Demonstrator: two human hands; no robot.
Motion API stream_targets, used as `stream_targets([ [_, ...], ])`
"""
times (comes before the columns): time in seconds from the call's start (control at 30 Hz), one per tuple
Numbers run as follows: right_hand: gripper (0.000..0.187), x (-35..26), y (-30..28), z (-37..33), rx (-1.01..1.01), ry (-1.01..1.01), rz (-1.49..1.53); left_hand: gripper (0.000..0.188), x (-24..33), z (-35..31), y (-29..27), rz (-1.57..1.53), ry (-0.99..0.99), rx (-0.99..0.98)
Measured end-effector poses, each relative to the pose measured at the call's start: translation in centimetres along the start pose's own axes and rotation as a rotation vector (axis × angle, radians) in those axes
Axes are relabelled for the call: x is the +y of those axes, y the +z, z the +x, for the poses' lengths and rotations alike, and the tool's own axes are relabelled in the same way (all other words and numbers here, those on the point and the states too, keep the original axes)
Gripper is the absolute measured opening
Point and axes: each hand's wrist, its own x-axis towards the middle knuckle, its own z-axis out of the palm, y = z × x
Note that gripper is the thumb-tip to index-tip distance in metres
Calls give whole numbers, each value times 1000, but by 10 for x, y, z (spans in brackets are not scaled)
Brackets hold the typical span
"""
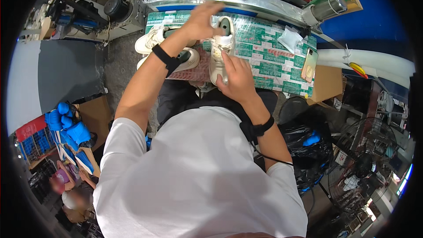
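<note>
A cream lace-up sneaker [216, 67] stands on the table with its toe toward me and a dark green insole in its opening. My left hand [203, 21] hovers beside the sneaker's heel, somewhat blurred, its fingers spread and nothing seen in them. On the laces rests the index fingertip of my right hand [238, 76]; the thumb is apart from it, near the toe, and the other fingers are curled. Under my left forearm are more cream sneakers, one farther away [152, 39] and one nearer [192, 59], both partly hidden by the arm.
Green-and-white printed tape covers the table [264, 72]. A small white packet [290, 39] and a phone [309, 65] lie on its right side. A metal rail [264, 2] with a metal cylinder [328, 8] runs along the back. At right stand a cardboard box [328, 83] and fan [363, 163].
</note>
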Motion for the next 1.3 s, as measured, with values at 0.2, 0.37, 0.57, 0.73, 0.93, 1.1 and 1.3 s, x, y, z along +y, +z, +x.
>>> stream_targets([
  [0.2,78,11,15,12,-54,-73,-196,88,5,0,-4,134,75,-445],
  [0.37,74,-3,19,17,-44,-16,-208,84,0,12,-3,181,140,-440],
  [0.57,61,-6,13,23,-65,324,241,81,5,10,-2,199,98,-431],
  [0.73,59,-24,36,34,-106,337,660,81,23,16,-2,186,18,-471],
  [0.93,62,-29,0,-3,-249,312,601,82,-3,8,-3,199,92,-417],
  [1.1,65,14,-7,-14,36,554,289,85,6,1,5,147,58,-412],
  [1.3,66,14,7,-6,61,433,310,77,8,-2,10,145,50,-330],
])
